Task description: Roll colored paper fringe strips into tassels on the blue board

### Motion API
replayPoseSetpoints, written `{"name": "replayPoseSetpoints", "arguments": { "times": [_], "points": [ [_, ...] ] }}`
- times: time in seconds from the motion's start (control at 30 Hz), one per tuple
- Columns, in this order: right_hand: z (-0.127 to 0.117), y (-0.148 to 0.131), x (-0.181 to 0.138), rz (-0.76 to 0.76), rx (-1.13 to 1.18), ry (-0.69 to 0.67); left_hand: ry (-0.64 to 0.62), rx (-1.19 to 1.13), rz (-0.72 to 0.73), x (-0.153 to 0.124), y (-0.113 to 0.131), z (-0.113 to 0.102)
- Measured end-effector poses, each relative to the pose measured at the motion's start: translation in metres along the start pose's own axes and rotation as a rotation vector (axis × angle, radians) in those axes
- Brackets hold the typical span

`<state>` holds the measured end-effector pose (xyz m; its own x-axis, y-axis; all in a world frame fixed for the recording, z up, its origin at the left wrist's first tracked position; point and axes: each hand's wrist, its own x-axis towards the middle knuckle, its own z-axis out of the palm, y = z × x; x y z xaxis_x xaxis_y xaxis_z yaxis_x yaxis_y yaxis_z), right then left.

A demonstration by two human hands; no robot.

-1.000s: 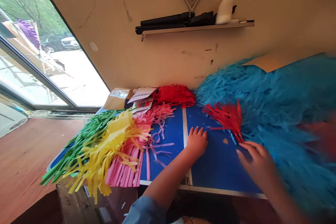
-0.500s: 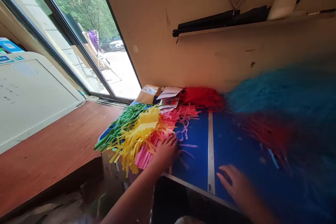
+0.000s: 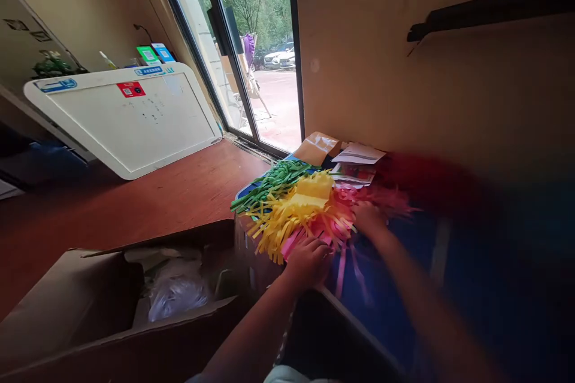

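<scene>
Both of my hands are at a pink fringed paper (image 3: 318,232) near the table's front edge. My left hand (image 3: 309,260) has its fingers curled over the paper's near side. My right hand (image 3: 369,218) is closed at its right side, fingertips partly hidden among the strips. Pale pink strips (image 3: 342,269) trail over the blue table top (image 3: 386,293) between my hands. A yellow fringed paper (image 3: 309,191) overlaps the pink one, and a green fringed paper (image 3: 281,179) lies behind it to the left.
Behind the fringes lie a brown packet (image 3: 317,148) and printed papers (image 3: 359,154). Red fringe (image 3: 431,179) is blurred at the right. An open cardboard box (image 3: 67,299) holding clear plastic (image 3: 177,293) stands at the left. A whiteboard (image 3: 148,125) leans by the glass door (image 3: 269,96).
The view has swung left, bringing in the box and whole whiteboard. My right hand has moved from above the bare blue top to the pink fringe. My left hand stays at the pink paper.
</scene>
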<state>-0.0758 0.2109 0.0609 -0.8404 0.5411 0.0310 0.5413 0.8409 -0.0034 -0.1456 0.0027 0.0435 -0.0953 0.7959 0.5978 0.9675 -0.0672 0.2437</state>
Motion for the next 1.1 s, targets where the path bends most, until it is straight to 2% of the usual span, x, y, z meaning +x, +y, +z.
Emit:
{"name": "replayPoseSetpoints", "arguments": {
  "times": [0.1, 0.17, 0.27, 0.33, 0.43, 0.57, 0.7, 0.9, 1.1],
  "points": [
    [0.013, -0.005, 0.018, 0.055, -0.019, 0.034, 0.193, -0.071, 0.002, -0.018, -0.001, -0.011],
    [0.020, -0.007, 0.020, 0.059, -0.025, 0.054, 0.237, -0.094, 0.014, -0.031, 0.000, -0.013],
    [0.022, -0.008, 0.017, 0.020, -0.036, 0.087, 0.197, -0.087, 0.043, -0.041, -0.001, -0.005],
    [0.019, -0.009, 0.016, 0.000, -0.041, 0.109, 0.151, -0.066, 0.059, -0.038, -0.004, 0.001],
    [0.009, -0.010, 0.017, 0.004, -0.051, 0.139, 0.102, -0.036, 0.040, -0.020, -0.010, 0.007],
    [0.000, -0.013, 0.017, -0.006, -0.073, 0.148, 0.030, 0.025, -0.075, 0.010, -0.014, 0.008],
    [0.002, -0.013, 0.014, -0.007, -0.047, 0.134, -0.042, 0.097, -0.126, 0.018, -0.012, 0.016],
    [0.017, -0.007, 0.022, 0.058, 0.084, 0.123, -0.013, 0.124, -0.108, 0.002, -0.011, 0.031],
    [0.025, 0.002, 0.031, 0.102, 0.209, 0.126, 0.055, 0.078, -0.124, -0.001, -0.009, 0.026]
  ]
}}
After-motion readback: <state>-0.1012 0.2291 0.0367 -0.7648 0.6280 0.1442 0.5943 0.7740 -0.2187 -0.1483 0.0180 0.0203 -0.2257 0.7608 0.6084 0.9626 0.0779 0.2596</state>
